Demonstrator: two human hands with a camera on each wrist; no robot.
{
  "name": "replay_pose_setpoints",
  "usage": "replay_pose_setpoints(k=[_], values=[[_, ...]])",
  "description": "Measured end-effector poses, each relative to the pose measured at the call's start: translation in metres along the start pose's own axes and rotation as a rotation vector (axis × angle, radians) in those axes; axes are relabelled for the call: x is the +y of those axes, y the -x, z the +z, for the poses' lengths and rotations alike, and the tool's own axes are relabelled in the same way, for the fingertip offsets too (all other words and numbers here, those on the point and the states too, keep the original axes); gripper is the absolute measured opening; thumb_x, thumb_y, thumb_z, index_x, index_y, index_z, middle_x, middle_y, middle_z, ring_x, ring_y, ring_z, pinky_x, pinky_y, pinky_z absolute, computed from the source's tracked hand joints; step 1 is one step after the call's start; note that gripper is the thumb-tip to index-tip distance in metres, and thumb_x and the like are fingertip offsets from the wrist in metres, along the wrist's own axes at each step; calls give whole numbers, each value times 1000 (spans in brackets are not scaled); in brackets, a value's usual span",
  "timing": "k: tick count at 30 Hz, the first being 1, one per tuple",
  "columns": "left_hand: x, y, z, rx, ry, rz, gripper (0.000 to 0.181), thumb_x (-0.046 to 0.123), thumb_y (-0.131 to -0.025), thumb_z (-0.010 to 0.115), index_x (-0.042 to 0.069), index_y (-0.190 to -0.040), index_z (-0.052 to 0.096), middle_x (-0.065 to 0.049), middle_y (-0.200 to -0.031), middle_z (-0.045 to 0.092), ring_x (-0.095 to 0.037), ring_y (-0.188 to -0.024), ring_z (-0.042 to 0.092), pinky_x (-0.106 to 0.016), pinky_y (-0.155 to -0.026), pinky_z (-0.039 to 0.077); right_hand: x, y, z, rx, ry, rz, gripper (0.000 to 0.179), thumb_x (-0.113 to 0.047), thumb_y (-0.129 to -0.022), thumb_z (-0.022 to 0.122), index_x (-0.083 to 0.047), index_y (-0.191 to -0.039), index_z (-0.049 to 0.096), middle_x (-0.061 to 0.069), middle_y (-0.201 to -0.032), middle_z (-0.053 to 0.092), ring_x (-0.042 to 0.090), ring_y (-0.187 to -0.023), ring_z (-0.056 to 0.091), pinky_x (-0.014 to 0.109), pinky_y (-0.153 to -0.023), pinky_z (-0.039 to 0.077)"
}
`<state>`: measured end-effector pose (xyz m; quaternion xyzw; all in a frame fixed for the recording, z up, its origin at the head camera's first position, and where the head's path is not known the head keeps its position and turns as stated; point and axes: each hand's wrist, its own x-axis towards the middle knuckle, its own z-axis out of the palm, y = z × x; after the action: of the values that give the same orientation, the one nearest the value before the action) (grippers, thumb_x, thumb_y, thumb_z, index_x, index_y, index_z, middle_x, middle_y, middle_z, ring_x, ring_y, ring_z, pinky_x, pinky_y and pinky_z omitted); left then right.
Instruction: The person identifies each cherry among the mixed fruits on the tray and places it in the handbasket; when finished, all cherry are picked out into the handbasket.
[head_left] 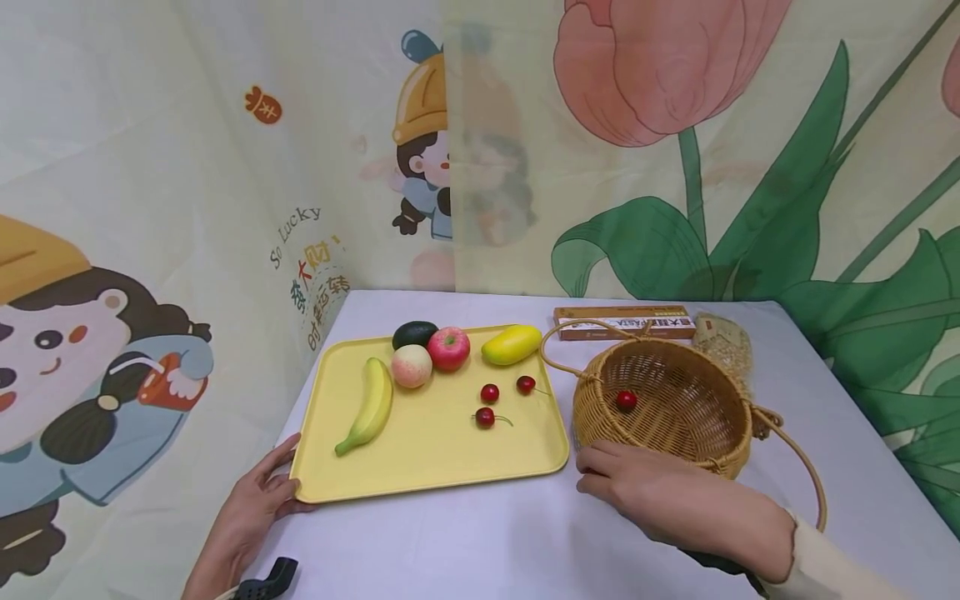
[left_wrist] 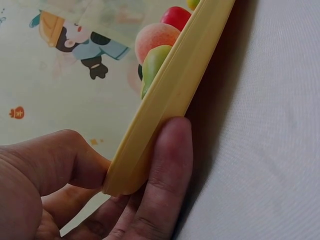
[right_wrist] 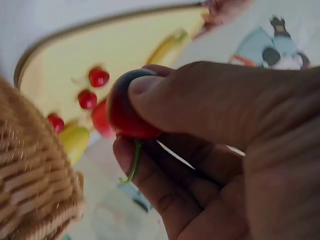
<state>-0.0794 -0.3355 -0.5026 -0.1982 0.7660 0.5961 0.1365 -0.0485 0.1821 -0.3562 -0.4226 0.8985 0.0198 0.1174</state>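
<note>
My left hand (head_left: 251, 504) grips the near left corner of a yellow tray (head_left: 442, 458), with thumb and fingers around its rim in the left wrist view. In the right wrist view, a dark red cherry (right_wrist: 122, 112) with a green stem is pinched between thumb and fingers of my right hand (head_left: 660, 492). That hand is close in front of a wicker basket (head_left: 600, 429); the head view hides the held cherry. Another cherry (head_left: 626, 402) lies inside the basket. On the tray's right half are three cherries (head_left: 490, 393).
The tray also carries a banana (head_left: 367, 408), a peach (head_left: 412, 367), a red apple (head_left: 449, 348), a dark green oval fruit (head_left: 415, 333) and a yellow mango (head_left: 512, 344). Behind the basket lie a pasta box (head_left: 626, 330) and a clear bag (head_left: 723, 343). The basket's handles stick out sideways.
</note>
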Motion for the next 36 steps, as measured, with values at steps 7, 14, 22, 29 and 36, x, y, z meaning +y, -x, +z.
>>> replay_pose_setpoints(k=[7, 14, 22, 29, 36], values=[[0, -1, 2, 14, -5, -6, 84, -4, -100, 47, 21, -173, 13, -29, -173, 21, -14, -103, 71, -36, -86, 69, 21, 23, -15, 165, -128, 32, 36, -12, -94, 79, -30, -125, 73, -10, -127, 65, 8, -113, 63, 27, -92, 66], [-2, 0, 3, 23, -9, -7, 85, -6, -99, 46, 21, -173, 14, -28, -173, 20, -16, -104, 68, -36, -86, 69, 39, 33, -23, 216, -38, 61, 33, -6, -95, 77, -23, -123, 76, -7, -126, 66, 15, -114, 64, 28, -86, 67], [1, -1, 2, 25, -11, -19, 84, -3, -100, 45, 23, -173, 13, -28, -174, 19, -17, -104, 70, -36, -87, 69, 67, 27, -25, 179, -37, 148, 36, 2, -89, 80, -17, -119, 77, 0, -121, 67, 20, -111, 64, 31, -83, 67], [0, -3, 3, 33, -10, -17, 83, -3, -101, 44, 23, -173, 14, -28, -174, 19, -18, -104, 71, -36, -87, 69, 100, 23, -28, 240, -213, 205, 34, -1, -94, 76, -21, -121, 75, -2, -123, 67, 19, -113, 66, 30, -84, 66], [-1, 0, 3, 29, -10, 1, 83, -2, -100, 45, 22, -173, 14, -27, -174, 19, -17, -104, 71, -36, -86, 69, 127, 18, -38, 406, -354, 151, 38, -3, -94, 77, -25, -125, 74, -10, -124, 71, 8, -112, 66, 24, -90, 64]])
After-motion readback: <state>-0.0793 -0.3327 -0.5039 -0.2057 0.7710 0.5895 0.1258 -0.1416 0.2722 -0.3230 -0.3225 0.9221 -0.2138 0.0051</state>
